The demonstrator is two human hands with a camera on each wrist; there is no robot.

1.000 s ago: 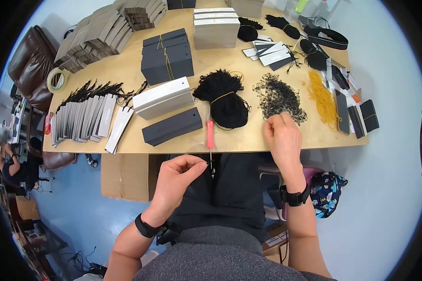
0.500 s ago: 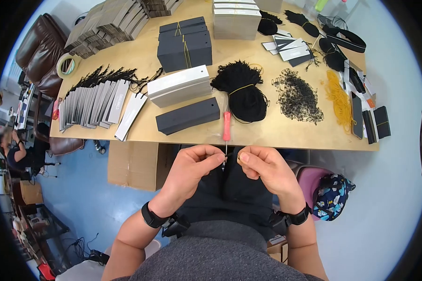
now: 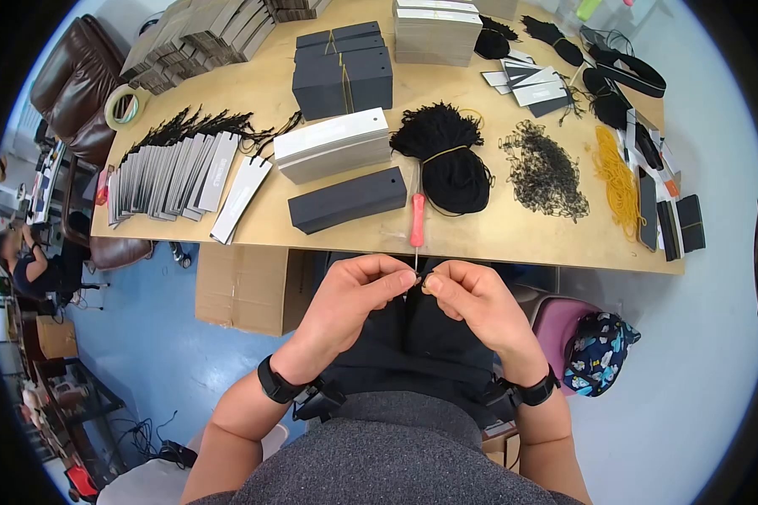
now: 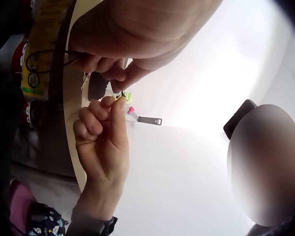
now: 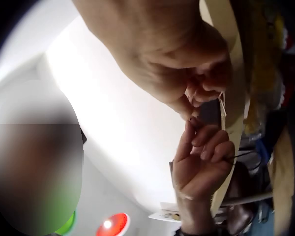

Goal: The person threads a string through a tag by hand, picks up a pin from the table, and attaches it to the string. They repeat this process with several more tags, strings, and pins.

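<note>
Just past the table's front edge, my two hands meet fingertip to fingertip. Thumb and forefinger of my left hand point(image 3: 337, 307) pinch a thin black cord point(image 4: 49, 51), whose loop hangs below the hand in the left wrist view. My right hand point(image 3: 484, 307) pinches a small dark wire pin point(image 4: 122, 94), mostly covered by the fingertips. A red-handled tool point(image 3: 417, 220) lies at the edge, its thin metal shaft pointing at my hands. On the right of the table spreads a pile of small black wire pins point(image 3: 547, 172). A bundle of black cords point(image 3: 455, 181) lies behind the tool.
Stacks of white tags point(image 3: 333, 147) and dark tags point(image 3: 349, 200) stand left of the cord bundle. Further left lies a row of corded tags point(image 3: 173, 177). Yellow cords point(image 3: 617, 181) and a phone point(image 3: 647, 209) are at the right. A cardboard box point(image 3: 242, 289) stands below the table.
My right hand has left the pile of wire pins and come left and toward me to my left hand. In the last half second the fingertips have closed together. The head view has shifted slightly.
</note>
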